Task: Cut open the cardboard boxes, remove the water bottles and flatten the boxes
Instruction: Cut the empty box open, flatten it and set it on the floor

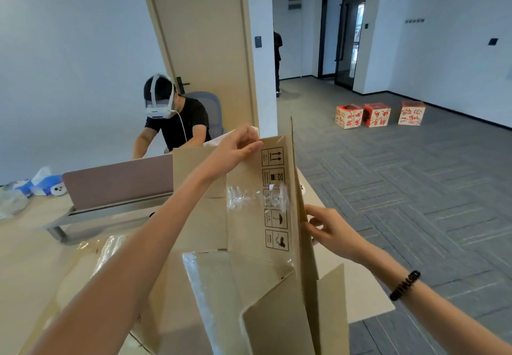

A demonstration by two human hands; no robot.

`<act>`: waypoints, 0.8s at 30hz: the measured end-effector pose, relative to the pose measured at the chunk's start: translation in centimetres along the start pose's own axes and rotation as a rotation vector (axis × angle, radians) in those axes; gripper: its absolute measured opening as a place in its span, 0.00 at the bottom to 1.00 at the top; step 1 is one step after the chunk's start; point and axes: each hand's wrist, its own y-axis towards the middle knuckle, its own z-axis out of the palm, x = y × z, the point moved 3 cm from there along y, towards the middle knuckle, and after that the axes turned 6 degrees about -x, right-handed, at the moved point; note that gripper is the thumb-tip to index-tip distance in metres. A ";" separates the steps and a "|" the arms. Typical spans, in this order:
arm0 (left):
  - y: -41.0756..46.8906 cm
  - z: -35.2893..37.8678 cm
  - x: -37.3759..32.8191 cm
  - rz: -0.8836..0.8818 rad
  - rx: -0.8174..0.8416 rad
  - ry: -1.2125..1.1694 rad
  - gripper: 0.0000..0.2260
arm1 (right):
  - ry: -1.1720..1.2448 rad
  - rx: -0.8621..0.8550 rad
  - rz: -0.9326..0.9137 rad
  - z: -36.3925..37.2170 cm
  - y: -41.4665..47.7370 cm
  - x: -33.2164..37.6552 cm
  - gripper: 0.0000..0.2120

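An opened brown cardboard box (249,243) stands on end on the table in front of me, its flaps spread and clear tape crumpled across the panel with printed handling symbols. My left hand (238,146) pinches the top edge of that panel, where a strip of clear tape ends. My right hand (329,230) grips the box's right edge at mid height, fingers curled round the cardboard. A tape strip runs down the lower flap. No water bottles are in sight.
A light wooden table (36,260) carries the box; a pink divider panel (119,180) crosses it. A person wearing a headset (171,121) sits behind. Blue tissue packs (44,184) lie far left. Three red-printed boxes (376,114) sit on the grey carpet.
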 end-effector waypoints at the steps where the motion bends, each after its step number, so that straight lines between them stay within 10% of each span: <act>1: -0.3 -0.1 -0.1 -0.015 0.011 -0.023 0.10 | 0.000 0.007 -0.009 0.0 -0.1 0.1 0.15; 18: -1.6 -2.6 0.2 -0.103 -0.146 -0.085 0.09 | 0.198 -0.228 -0.084 -7.7 7.4 7.9 0.16; 24: -2.1 -2.2 -1.7 -0.066 -0.104 -0.096 0.07 | -0.004 0.134 -0.043 -10.0 10.3 14.1 0.31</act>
